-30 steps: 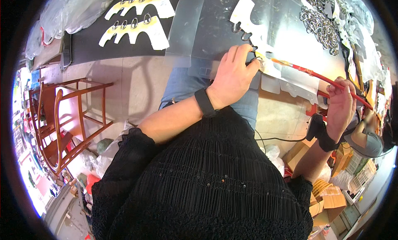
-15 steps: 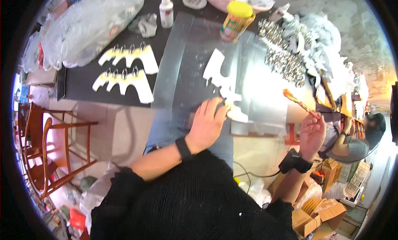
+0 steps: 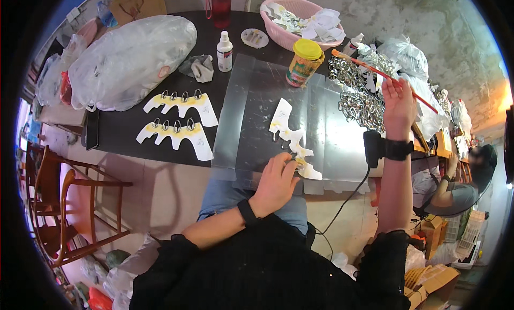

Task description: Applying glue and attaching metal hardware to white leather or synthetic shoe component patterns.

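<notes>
A white scalloped card strip (image 3: 281,117) with yellowish smears lies on the grey plastic sheet, small metal rings along its left edge. My left hand (image 3: 274,182) is at its near end, fingertips closed on a metal ring (image 3: 293,159) at the edge; the hand partly hides this ring. Raised over the right side of the table, my right hand (image 3: 399,104) holds a paintbrush (image 3: 369,67) with a red handle and orange-coated tip pointing left. Left of the sheet, two similar strips (image 3: 201,111) (image 3: 199,143) carry upright metal rings on yellow-smeared edges.
A yellow-lidded tub (image 3: 304,66) stands on the sheet (image 3: 251,106). Behind are a white bottle (image 3: 224,53) and a pink basket (image 3: 278,34) of card pieces. Metal rings (image 3: 361,104) are heaped at right, a plastic bag (image 3: 134,58) lies left. Another person (image 3: 455,189) sits far right.
My right hand has risen and moved forward with the paintbrush, from beside the table to above the ring heap. The view has shifted; my left hand stays at the strip's near end.
</notes>
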Demonstrator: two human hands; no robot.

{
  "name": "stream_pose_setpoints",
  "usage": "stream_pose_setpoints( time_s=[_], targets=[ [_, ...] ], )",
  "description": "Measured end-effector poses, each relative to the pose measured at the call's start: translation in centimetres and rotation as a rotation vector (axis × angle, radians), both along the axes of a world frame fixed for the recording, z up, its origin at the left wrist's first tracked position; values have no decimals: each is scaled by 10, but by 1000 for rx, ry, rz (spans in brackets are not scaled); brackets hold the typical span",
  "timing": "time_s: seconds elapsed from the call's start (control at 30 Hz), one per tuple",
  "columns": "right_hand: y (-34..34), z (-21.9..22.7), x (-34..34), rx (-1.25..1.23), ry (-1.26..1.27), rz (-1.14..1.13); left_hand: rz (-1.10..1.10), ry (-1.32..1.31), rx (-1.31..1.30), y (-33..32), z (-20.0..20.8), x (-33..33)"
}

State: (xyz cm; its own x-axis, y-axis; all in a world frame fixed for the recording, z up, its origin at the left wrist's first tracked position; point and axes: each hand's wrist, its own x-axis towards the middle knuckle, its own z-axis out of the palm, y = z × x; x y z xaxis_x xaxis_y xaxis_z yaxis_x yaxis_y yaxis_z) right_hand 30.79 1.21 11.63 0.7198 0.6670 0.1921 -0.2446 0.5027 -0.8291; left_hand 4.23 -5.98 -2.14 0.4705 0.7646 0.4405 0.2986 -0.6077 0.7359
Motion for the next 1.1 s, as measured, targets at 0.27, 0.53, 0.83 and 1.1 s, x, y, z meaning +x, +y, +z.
stream_pose_setpoints(
  time_s=[0.27, 0.53, 0.83, 1.1],
  targets=[
    [25, 9, -8, -102, -182, 0, -73, -91, -47, 2, 10, -5],
    [36, 18, -20, -192, -216, 6, -61, -118, -20, 6, 4, -11],
    [77, 1, 5, -399, -294, 215, -6, -178, -22, 7, -3, -11],
    [88, -13, 3, -424, -279, 323, 1, -172, -3, 1, 1, -15]
  ],
)
